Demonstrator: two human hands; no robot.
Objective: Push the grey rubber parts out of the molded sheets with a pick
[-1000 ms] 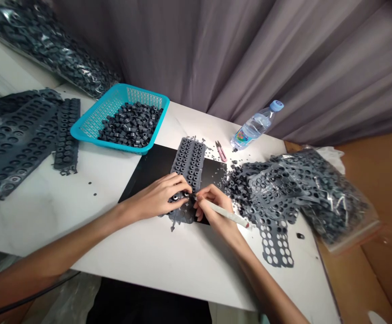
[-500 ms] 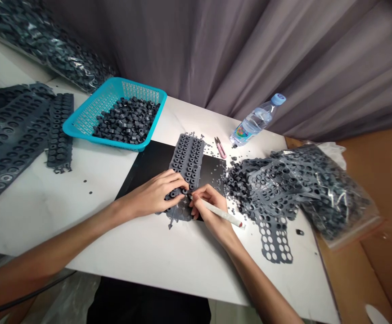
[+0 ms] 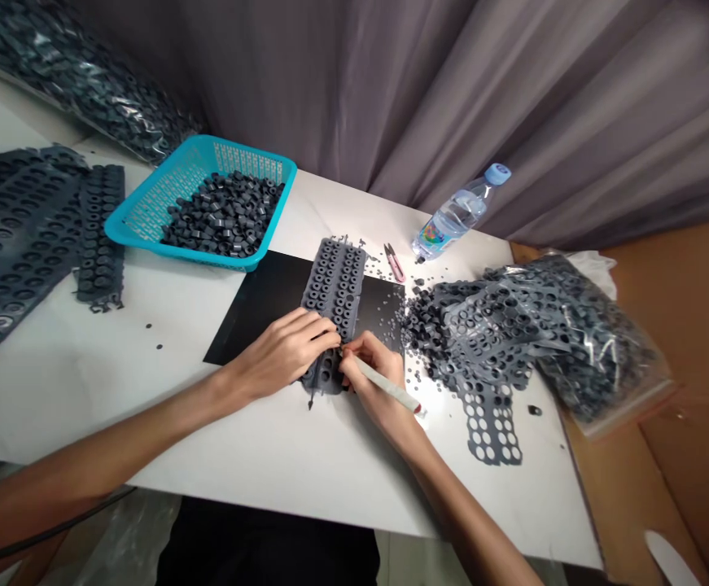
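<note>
A dark grey moulded rubber sheet [image 3: 334, 281] with rows of round ring-shaped parts lies on a black mat [image 3: 250, 305]. My left hand [image 3: 286, 346] rests on its near half, fingers bent together and thumb beneath them, gripping the sheet. In my right hand [image 3: 382, 374] is a white pen-like tool [image 3: 391, 391] with a red end, held as one holds a pen. Its tip meets the sheet beside my left fingertips; the fingers hide the exact contact. Nearest me, the last part of the sheet shows dark round hollows.
A blue basket [image 3: 256, 259] of small black parts stands at the back left, near more moulded sheets [image 3: 18, 220]. Pink snips [image 3: 395, 264] and a water bottle [image 3: 457, 213] are behind. To the right lie punched sheets [image 3: 494, 419], loose bits and a filled plastic bag [image 3: 604, 350].
Both hands stay at the sheet, with the tool tip slightly shifted near the left fingertips. The near end of the sheet looks flatter and darker. The whole view has shifted a little.
</note>
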